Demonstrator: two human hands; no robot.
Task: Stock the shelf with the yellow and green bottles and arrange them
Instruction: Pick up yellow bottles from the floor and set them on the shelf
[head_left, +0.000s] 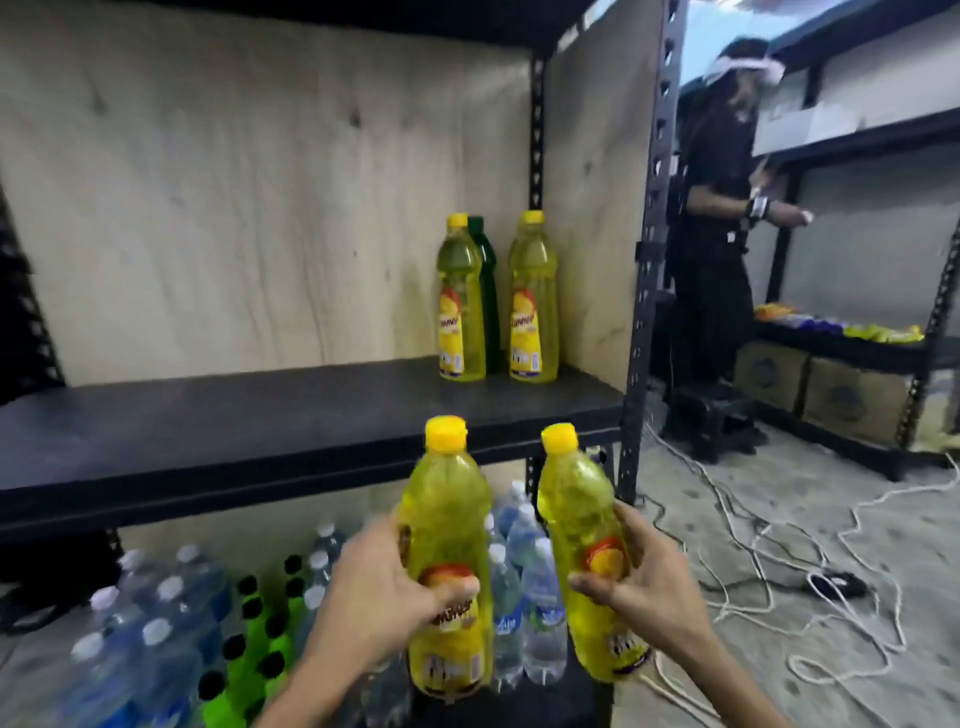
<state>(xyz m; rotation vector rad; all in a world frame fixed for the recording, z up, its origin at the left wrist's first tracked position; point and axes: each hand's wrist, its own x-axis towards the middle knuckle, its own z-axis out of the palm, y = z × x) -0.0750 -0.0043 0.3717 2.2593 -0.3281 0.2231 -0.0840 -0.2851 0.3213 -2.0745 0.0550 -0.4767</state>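
My left hand (384, 592) grips a yellow bottle (447, 525) with a yellow cap, held upright below the front edge of the black shelf (249, 415). My right hand (644, 587) holds a second yellow bottle (584, 519), tilted slightly left. At the back right of the shelf stand two yellow bottles (460, 301) (532, 299). A dark green bottle (485, 260) stands behind them, mostly hidden.
Under the shelf stand several clear water bottles (524, 587) and bright green bottles with black caps (265, 639). A perforated metal post (649, 260) bounds the shelf on the right. A person in black (717, 234) works at another rack. White ropes and cables (810, 582) lie on the floor.
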